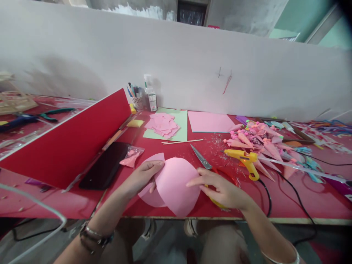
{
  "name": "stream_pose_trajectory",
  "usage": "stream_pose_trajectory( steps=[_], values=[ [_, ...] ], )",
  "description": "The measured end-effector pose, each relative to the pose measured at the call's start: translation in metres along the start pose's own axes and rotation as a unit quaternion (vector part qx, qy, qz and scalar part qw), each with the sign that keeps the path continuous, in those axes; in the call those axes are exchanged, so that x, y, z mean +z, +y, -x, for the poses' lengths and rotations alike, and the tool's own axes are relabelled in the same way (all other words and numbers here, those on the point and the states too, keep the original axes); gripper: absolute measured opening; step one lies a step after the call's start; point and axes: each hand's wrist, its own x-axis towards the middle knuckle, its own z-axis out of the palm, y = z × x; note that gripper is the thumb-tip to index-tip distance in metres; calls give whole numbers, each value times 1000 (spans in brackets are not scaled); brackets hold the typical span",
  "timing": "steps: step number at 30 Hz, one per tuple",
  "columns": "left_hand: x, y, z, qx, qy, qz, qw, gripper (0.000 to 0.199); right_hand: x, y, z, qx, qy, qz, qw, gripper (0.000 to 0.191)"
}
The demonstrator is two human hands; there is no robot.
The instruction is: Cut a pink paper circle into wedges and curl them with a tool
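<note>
A rounded pink paper piece [178,187] with a pointed lower end is held up over the front of the table. My left hand [148,174] pinches its upper left edge between thumb and fingers. At its right edge, my right hand [220,187] grips the paper, the index finger lying across its face. Another pink paper piece [154,196] lies behind and to the left, partly hidden by the held one and my left hand. Beside my right hand, scissors [202,157] point away from me, their handles partly covered by that hand.
A yellow glue gun [244,159] with a black cord lies right, near a pile of pink paper cones [255,135]. Pink scraps [163,124] rest on green paper [183,117]. Leftward are a phone [103,167], a small plastic bag [132,156] and a leaning red board [79,135].
</note>
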Motion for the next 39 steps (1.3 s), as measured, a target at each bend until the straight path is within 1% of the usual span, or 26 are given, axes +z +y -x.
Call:
stream_pose_trajectory(
  steps=[3,5,7,8,10,13,15,18,20,22,25,29,31,34,35,37,39],
  values=[
    [5,2,3,-14,-26,13,999,31,2,-6,-3,-35,-9,16,999,60],
    [9,4,5,-15,-27,13,999,31,1,-10,-4,-38,-27,31,998,64],
    [12,6,6,-9,-25,4,1000,30,0,-11,-2,-32,-54,44,997,60],
    [14,7,6,-4,-26,-5,1000,30,0,-10,-1,-26,-65,45,997,56],
    [17,10,7,2,-35,-35,999,30,1,-7,3,-13,-67,29,997,43],
    [20,12,8,17,-64,-79,995,32,1,0,7,-11,-35,-27,999,22],
    [23,13,9,29,-87,-101,991,32,1,3,7,-14,1,-50,999,14],
    [27,12,10,59,-104,-134,984,31,0,4,4,22,73,-38,996,16],
    [31,9,11,70,-112,-147,980,30,1,4,1,59,101,-13,993,17],
    [35,7,13,71,-123,-152,978,28,2,3,0,84,110,18,990,17],
    [39,6,15,65,-125,-152,978,30,3,0,0,100,110,47,988,18],
    [43,8,20,21,-114,-116,986,36,1,-4,1,106,110,35,988,9],
    [47,11,22,20,-119,-120,985,38,0,-7,1,102,117,25,988,5],
    [53,13,25,54,-133,-183,973,37,0,-13,0,92,117,8,989,13],
    [56,13,26,56,-142,-199,968,35,0,-15,-1,91,117,3,989,15],
    [60,13,28,36,-172,-207,962,34,2,-20,-1,89,123,-8,988,18],
    [64,13,30,8,-191,-203,960,39,4,-22,-1,84,138,-16,987,24]
  ],
)
